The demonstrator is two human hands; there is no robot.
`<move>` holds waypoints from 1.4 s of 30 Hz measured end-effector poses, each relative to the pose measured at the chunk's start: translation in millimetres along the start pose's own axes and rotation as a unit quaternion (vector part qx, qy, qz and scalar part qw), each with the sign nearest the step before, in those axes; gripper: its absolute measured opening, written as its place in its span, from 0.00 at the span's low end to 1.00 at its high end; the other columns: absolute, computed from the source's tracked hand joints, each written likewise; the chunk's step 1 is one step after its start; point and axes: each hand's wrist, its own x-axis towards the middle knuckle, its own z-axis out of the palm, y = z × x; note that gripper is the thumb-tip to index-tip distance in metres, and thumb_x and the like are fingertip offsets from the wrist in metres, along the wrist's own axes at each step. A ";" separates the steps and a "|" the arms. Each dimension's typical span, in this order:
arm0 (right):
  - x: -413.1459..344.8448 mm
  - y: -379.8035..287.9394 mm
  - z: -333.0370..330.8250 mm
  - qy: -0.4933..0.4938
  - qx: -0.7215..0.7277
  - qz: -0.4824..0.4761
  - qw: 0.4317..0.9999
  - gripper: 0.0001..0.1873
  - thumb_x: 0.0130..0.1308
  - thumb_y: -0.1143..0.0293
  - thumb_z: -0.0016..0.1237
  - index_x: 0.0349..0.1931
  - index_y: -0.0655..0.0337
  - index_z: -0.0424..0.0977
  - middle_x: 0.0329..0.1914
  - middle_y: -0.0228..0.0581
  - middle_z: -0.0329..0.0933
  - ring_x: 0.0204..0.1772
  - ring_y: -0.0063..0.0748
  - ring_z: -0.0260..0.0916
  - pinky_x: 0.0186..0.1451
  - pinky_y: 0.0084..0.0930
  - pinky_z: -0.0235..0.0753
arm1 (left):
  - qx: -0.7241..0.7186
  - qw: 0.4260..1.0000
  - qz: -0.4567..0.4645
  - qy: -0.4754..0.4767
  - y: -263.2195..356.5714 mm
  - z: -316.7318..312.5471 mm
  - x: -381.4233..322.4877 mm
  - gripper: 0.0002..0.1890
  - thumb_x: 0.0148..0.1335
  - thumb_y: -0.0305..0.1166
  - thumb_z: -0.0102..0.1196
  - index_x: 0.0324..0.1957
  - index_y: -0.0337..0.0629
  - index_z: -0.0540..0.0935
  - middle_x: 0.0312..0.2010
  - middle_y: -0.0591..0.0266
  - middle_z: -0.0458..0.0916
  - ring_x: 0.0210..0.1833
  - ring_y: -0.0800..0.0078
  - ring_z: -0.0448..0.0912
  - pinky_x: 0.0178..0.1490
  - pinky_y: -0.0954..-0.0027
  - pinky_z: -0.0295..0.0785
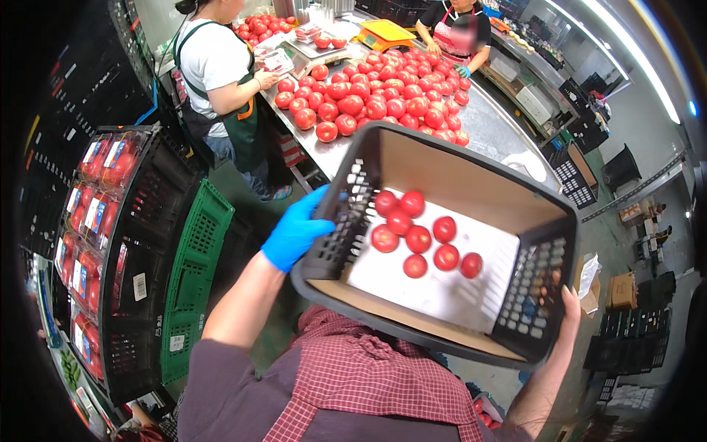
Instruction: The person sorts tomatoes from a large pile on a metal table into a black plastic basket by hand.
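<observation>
A black plastic crate [480, 141], lined with brown cardboard on its long sides, is held up in front of my apron, tilted so its inside faces me. Several red tomatoes [418, 239] lie on its white bottom, mostly in the left half. My left hand [298, 226], in a blue glove, grips the crate's left end, its thumb on the outside and other fingers partly hidden. At the opposite end my bare right hand [570, 304] holds the crate, with fingers showing through the wall's holes. Beyond the crate, a large heap of tomatoes [381, 91] covers part of a metal table [489, 130].
At left, a black crate [146, 237] holds packed tomatoes [94, 215] beside a green crate [193, 287]. One co-worker [218, 72] holds a clear pack near a scale [317, 52]; another [458, 33] stands across the table near a yellow-topped scale [386, 33]. Black crates [627, 340] stand at right.
</observation>
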 end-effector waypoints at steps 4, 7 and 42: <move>49.6 10.6 82.7 -0.111 -0.050 0.004 0.993 0.24 0.67 0.65 0.52 0.59 0.69 0.73 0.49 0.39 0.78 0.47 0.26 0.76 0.47 0.23 0.76 | 0.038 0.991 0.052 0.120 1.9 -63.2 -71.8 0.42 0.50 0.21 0.54 0.72 0.36 0.64 0.66 0.56 0.72 0.67 0.66 0.73 0.71 0.63 0.66; 88.7 26.4 154.3 -0.213 -0.054 0.044 0.975 0.23 0.65 0.66 0.54 0.58 0.69 0.74 0.45 0.36 0.78 0.45 0.23 0.76 0.46 0.19 0.75 | 0.057 0.971 0.036 0.229 4.7 -97.4 -128.8 0.40 0.49 0.21 0.54 0.71 0.37 0.67 0.64 0.59 0.74 0.62 0.67 0.75 0.68 0.65 0.68; 88.6 -99.9 368.2 -0.578 -0.175 -0.682 0.413 0.22 0.62 0.64 0.47 0.54 0.65 0.74 0.47 0.41 0.76 0.50 0.38 0.72 0.51 0.37 0.68 | 0.100 0.847 0.019 0.522 -13.2 -81.1 -102.4 0.37 0.49 0.16 0.53 0.67 0.39 0.72 0.59 0.62 0.79 0.52 0.71 0.79 0.50 0.69 0.79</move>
